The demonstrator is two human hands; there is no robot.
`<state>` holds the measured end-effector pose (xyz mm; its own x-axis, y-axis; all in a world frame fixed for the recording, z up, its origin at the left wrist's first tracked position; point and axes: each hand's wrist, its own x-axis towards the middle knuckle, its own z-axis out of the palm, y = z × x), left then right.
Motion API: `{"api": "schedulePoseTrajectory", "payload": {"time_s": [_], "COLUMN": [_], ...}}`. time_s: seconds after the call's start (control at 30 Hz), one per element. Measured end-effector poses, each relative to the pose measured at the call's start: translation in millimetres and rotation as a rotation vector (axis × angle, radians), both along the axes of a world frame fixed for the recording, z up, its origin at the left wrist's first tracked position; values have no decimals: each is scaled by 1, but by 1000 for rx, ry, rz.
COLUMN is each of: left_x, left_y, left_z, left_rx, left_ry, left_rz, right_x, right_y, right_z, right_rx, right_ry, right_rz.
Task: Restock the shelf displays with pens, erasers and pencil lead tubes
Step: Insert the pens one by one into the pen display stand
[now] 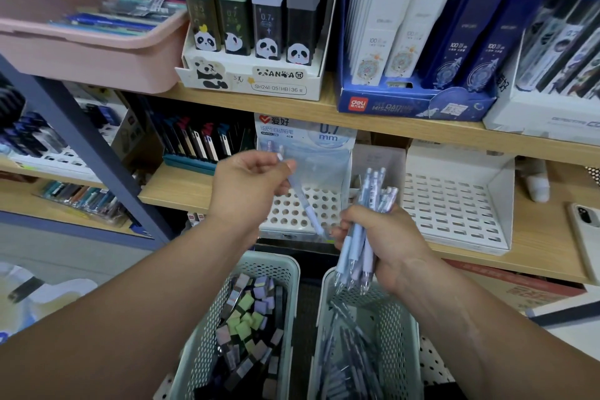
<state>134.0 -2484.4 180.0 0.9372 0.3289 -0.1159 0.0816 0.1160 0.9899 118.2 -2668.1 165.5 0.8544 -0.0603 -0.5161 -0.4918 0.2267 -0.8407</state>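
One pale-blue pen (303,201) pinched in the left hand (250,185), slanted tip-down over the round-hole display tray (289,204) on the lower shelf; right hand (389,243) grips a bundle of matching pens (355,253), tips down, just beside that tray, above the right basket (396,328) holding more pens; left basket (276,258) holds small pastel blocks, type unclear; slotted white tray (454,204) sits right of the display.

Blur smears the pink bin (81,55) at upper left; its contents cannot be told. The right hand (389,247) hides the middle of the pen bundle (373,185), the left hand (250,185) part of a single pen (306,208). The right edge crops a phone (587,237).
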Motion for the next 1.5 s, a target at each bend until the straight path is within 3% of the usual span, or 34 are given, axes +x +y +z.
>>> {"api": "schedulePoseTrajectory", "payload": {"time_s": [0.2, 0.37, 0.87, 1.3, 1.5], "left_x": [8, 15, 31, 41, 28], "left_y": [19, 22, 7, 3, -6], "left_z": [-1, 0, -4, -13, -2], "left_rx": [379, 557, 808, 1141, 1090], "left_ry": [-155, -235, -187, -225, -229], "left_rz": [37, 55, 40, 23, 13], "right_x": [-3, -5, -1, -4, -6], "right_y": [-3, -4, -15, -22, -19], "right_z": [0, 0, 3, 10, 17], "right_rx": [-3, -15, 34, 78, 116], "right_ry": [-7, -14, -35, -19, -6], "right_rz": [40, 49, 82, 188, 245]}}
